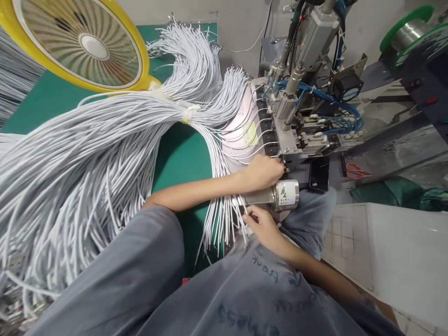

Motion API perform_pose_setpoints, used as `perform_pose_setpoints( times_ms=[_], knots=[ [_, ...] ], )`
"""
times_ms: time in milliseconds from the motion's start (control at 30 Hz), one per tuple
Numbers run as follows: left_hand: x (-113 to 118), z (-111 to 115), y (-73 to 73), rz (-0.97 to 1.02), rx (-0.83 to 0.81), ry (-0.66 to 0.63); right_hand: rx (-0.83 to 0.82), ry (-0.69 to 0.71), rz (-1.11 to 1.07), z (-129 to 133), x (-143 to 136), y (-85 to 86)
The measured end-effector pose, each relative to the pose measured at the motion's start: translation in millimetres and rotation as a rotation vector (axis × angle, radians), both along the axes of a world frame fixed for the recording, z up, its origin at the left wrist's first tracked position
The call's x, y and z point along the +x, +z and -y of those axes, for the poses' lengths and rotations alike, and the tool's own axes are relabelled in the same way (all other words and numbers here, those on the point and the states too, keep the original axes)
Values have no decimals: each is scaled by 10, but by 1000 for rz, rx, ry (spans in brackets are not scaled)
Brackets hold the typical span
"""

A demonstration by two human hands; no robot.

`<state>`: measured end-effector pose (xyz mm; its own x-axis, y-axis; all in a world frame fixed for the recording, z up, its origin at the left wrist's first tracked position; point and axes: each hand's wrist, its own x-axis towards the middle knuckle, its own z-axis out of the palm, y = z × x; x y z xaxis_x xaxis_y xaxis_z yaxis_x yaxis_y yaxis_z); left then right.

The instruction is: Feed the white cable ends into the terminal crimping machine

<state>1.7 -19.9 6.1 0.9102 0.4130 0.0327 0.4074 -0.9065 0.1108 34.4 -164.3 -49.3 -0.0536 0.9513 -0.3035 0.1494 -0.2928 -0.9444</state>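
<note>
A thick bundle of white cables (115,121) lies across the green table top, bound with a tie (189,113). Several single cables run from it in curves into the black slotted holder (268,130) of a machine. My left hand (264,171) is closed against the near end of that holder; whatever its fingertips grip is hidden. Below it, my right hand (264,227) has thumb and forefinger pinched at a white cable (245,212) among the loose ends hanging over the table's near edge. A metal cylinder with a white label (287,195) sits between the two hands.
A yellow fan (94,46) stands at the upper left. Pneumatic cylinders with blue hoses (315,93) rise above the holder. To the right are a dark phone (318,174), red-handled scissors (355,171) and a green-rimmed wire spool (408,35). A white bin or panel (409,247) is at lower right.
</note>
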Motion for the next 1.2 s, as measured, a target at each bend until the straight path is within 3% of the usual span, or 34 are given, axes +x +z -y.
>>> perform_pose_setpoints(
  times_ms=[133, 267, 400, 500, 600, 667, 833, 1067, 1200],
  knots=[
    [-18, 176, 75, 153, -96, -178, 38, -92, 193, -56, 396, 133],
    [-31, 195, 39, 235, -219, -223, 96, -221, 228, -205, 819, 305],
    [-14, 67, -7, 322, -314, -203, 219, -477, 83, -341, 1052, 383],
    [4, -24, -3, 421, -324, -185, 252, -649, -182, -434, 1082, 384],
    [6, -62, 21, 565, -346, -159, 273, -627, -455, -523, 1035, 368],
    [3, -64, 35, 636, -359, -166, 312, -611, -511, -570, 990, 342],
    [7, -66, 33, 701, -376, -169, 461, -646, -405, -603, 937, 259],
    [14, -98, 21, 737, -418, -204, 422, -558, -537, -597, 977, 278],
    [15, -92, 18, 705, -406, -214, 496, -579, -409, -628, 956, 218]
  ],
)
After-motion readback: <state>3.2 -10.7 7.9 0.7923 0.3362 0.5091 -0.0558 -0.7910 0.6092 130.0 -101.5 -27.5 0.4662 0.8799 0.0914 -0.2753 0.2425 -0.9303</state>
